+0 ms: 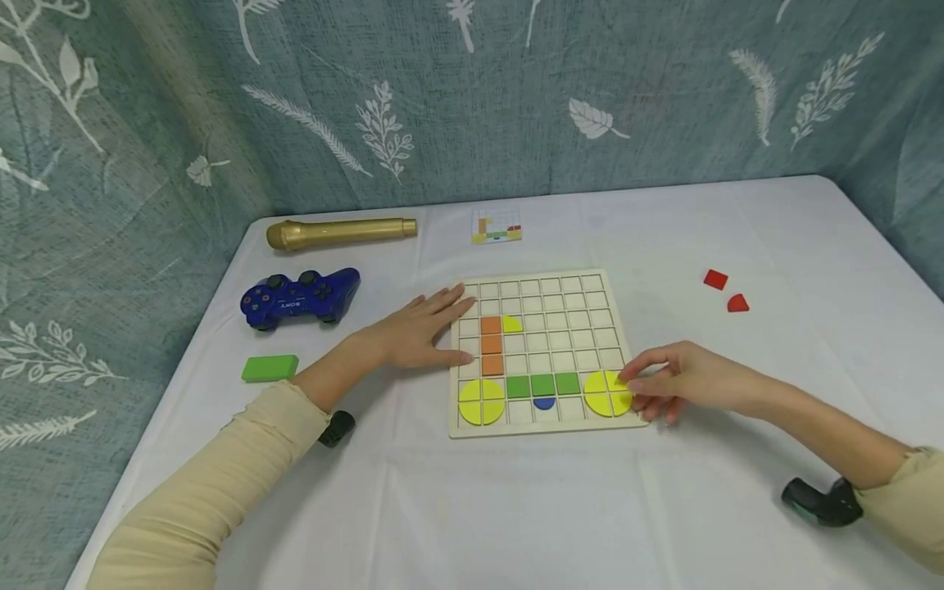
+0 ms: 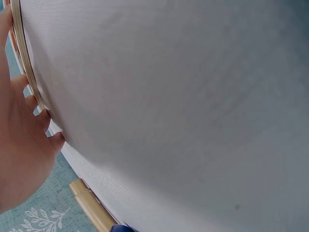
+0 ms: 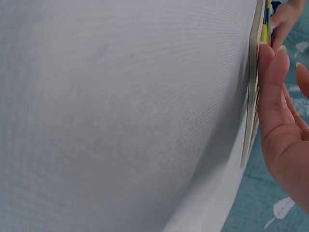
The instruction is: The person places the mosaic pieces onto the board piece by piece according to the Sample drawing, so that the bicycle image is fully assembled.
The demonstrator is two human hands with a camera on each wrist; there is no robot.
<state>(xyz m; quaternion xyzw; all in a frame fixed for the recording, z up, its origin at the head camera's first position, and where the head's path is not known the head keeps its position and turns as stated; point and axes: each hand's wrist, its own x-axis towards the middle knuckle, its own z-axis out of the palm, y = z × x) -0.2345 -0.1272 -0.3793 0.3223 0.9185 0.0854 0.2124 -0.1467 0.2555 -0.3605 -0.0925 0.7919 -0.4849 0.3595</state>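
Observation:
A pale wooden grid board (image 1: 568, 318) lies on the table. My left hand (image 1: 424, 332) rests on its left edge with fingers spread. At the lower right corner, my right hand (image 1: 682, 381) has its fingertips at the yellow disc (image 1: 606, 395), made of quarter pieces; no piece shows in its grip. A second yellow disc (image 1: 482, 401) fills the lower left corner. Between them sit three green squares (image 1: 542, 385) above a blue half-disc (image 1: 544, 403). Three orange squares (image 1: 491, 346) form a column, with a yellow quarter piece (image 1: 511, 324) beside the top one.
A red square (image 1: 715, 279) and a red rounded piece (image 1: 737, 303) lie to the right. Behind the board is a pattern card (image 1: 496, 226). At left are a gold microphone (image 1: 342, 233), a blue game controller (image 1: 300, 298) and a green block (image 1: 269, 369).

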